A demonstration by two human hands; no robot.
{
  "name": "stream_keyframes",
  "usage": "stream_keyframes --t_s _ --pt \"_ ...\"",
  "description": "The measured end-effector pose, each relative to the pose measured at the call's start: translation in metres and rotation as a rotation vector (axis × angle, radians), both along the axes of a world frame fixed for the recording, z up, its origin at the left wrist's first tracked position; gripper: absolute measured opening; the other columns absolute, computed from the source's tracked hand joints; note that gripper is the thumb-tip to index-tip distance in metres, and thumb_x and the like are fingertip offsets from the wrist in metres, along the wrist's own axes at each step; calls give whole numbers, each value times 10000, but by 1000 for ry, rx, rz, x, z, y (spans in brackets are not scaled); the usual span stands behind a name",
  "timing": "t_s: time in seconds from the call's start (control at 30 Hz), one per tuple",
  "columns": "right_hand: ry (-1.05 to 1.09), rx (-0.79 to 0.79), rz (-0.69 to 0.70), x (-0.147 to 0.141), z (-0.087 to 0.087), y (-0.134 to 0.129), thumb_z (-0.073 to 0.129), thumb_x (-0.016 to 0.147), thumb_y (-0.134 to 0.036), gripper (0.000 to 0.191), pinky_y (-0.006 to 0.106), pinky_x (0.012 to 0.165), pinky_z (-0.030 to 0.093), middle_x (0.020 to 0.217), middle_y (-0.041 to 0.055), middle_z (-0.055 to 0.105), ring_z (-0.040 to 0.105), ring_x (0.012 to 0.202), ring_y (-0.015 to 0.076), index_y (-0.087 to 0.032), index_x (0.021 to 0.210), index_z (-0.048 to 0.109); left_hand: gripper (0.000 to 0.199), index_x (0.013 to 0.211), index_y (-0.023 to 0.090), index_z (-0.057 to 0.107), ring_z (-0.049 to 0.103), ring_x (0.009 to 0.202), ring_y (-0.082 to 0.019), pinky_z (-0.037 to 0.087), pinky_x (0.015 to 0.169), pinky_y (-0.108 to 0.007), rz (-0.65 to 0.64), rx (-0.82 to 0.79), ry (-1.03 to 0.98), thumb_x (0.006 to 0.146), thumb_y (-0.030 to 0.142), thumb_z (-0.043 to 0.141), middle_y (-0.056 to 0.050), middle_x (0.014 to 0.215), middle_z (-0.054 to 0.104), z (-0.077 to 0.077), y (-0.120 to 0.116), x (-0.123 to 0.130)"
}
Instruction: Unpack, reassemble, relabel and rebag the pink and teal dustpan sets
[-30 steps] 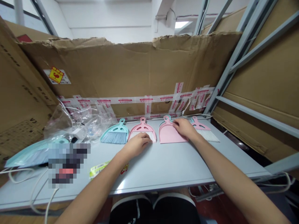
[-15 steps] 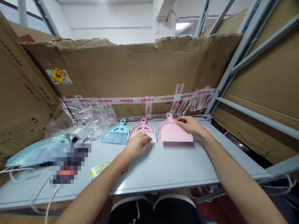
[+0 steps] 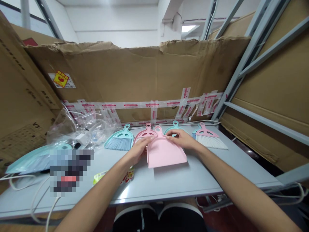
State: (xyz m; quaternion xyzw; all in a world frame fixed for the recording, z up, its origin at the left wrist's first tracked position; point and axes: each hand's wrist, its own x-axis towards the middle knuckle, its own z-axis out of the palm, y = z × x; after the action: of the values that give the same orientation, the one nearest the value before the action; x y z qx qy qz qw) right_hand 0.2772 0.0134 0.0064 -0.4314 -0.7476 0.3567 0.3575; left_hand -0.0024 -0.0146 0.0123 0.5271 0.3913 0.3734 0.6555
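Observation:
A pink dustpan (image 3: 166,154) is held just above the table between my hands, its handle pointing away from me and its wide edge toward me. My right hand (image 3: 181,138) grips its upper right rim, while my left hand (image 3: 140,148) has its fingers closed at the upper left rim. Behind my left hand lies a pink brush-and-dustpan set (image 3: 148,129), partly covered. A teal dustpan (image 3: 175,125) shows behind my right hand. On the left rests a teal set with a blue-bristled brush (image 3: 119,142). Farther right is a pink brush with white bristles (image 3: 209,138).
Crumpled clear plastic bags (image 3: 91,127) and a bagged teal dustpan (image 3: 31,158) occupy the left side. A yellow-green packet (image 3: 98,177) lies under my left forearm. Cardboard (image 3: 145,74) walls the back; a metal rack (image 3: 241,71) stands right. White cables (image 3: 40,196) cross the front left.
The pink dustpan has moved left and toward me in my right hand, uncovering the teal dustpan and the white-bristled pink brush. My left hand has come to its left rim.

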Motion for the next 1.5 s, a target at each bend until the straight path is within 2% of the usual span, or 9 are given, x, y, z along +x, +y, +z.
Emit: stream_keyframes --t_s 0.17,0.27,0.4,0.57,0.7,0.9,1.1,1.3,1.5 --pt "-33 11 -202 37 6 16 665 1013 -659 492 331 694 574 910 73 823 721 722 214 -200 1115 810 606 1365 223 789 782 980 -250 609 802 -332 10 16 76 806 422 910 -73 1151 840 -3 2 -4" --pt "-329 251 -595 85 3 30 655 1036 -458 328 403 921 584 1036 133 833 760 943 287 -186 1124 817 543 1340 219 788 777 989 -243 599 815 -326 60 46 82 830 393 855 -63 1152 834 -8 6 -6" --pt "-752 236 -915 142 -12 42 655 1039 -397 458 474 1095 516 1313 298 749 708 1246 406 -68 1339 764 502 1305 222 786 777 991 -250 607 843 -344 127 25 55 817 336 823 -58 1143 830 -9 9 -6" --pt "-836 -35 -950 169 -28 53 693 1014 -486 469 409 921 557 1161 276 816 787 1081 381 -91 1233 821 552 1362 222 765 777 956 -238 602 806 -324 164 -10 54 821 320 815 -54 1104 828 -7 8 -5" --pt "-805 -27 -959 174 -23 57 700 981 -437 411 396 856 553 1109 260 839 800 1038 380 -117 1181 864 563 1393 225 759 788 1001 -256 616 808 -331 163 -20 54 854 373 828 -70 1156 835 -7 7 -4" --pt "-416 53 -778 168 6 37 718 912 -418 465 347 772 550 942 124 832 731 831 270 -141 1255 863 572 1502 273 733 738 1296 -307 614 1045 -414 185 35 49 974 490 785 -101 1481 761 -13 11 -5" --pt "149 -168 -252 116 32 7 865 842 -670 600 240 504 351 669 -21 578 439 574 112 -159 1155 846 547 1408 273 809 569 1538 -368 429 1287 -491 240 159 167 976 606 773 -96 1633 662 -22 13 -6" --pt "387 -303 -3 41 31 -9 924 857 -590 594 222 418 306 574 -52 599 450 434 92 -197 1279 783 504 1327 270 847 582 1519 -379 415 1305 -483 176 264 227 979 622 754 -70 1526 744 -19 8 -1" --pt "556 -279 50 -13 20 -18 990 801 -511 568 259 478 533 750 9 755 690 551 155 -198 1238 805 563 1337 236 828 663 1409 -373 465 1254 -484 9 407 207 1014 678 694 -94 1427 792 -14 -3 11"
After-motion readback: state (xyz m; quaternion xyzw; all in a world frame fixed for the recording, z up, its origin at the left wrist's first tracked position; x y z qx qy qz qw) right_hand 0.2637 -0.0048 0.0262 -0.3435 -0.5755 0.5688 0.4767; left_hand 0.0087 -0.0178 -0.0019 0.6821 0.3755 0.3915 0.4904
